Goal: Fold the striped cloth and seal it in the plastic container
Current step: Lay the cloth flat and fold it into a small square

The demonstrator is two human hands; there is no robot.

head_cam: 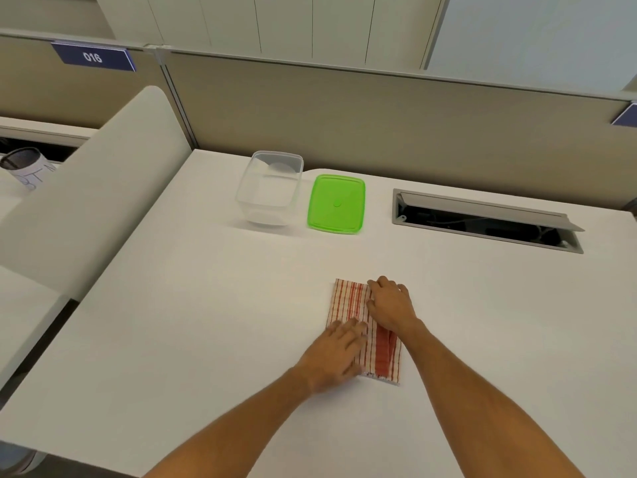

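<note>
The red-and-white striped cloth lies folded into a narrow rectangle on the white desk, near its front middle. My left hand rests flat on the cloth's near left part, fingers spread. My right hand presses flat on its far right part. Neither hand grips it. At the back of the desk stands the clear plastic container, open and empty. Its green lid lies flat just to the right of it.
An open cable hatch with a raised flap is set into the desk at the back right. A beige partition wall runs along the far edge. A white side panel borders the left, with a mesh cup beyond it.
</note>
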